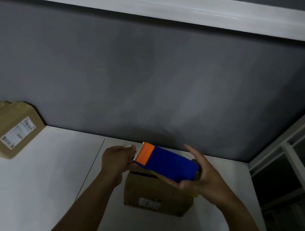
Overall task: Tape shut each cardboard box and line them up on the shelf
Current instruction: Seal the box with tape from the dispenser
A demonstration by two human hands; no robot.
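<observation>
White flat shelf top here: a small brown cardboard box sits mid-surface, and a row of taped brown parcels stands far left.

2 arms in view, cut off by the bottom frame edge. L hand + R hand bare, fingertips thru wrists. L forearm + R forearm bare too, right to the frame edge. Dim light, so nail/finger detail is unreadable.
</observation>
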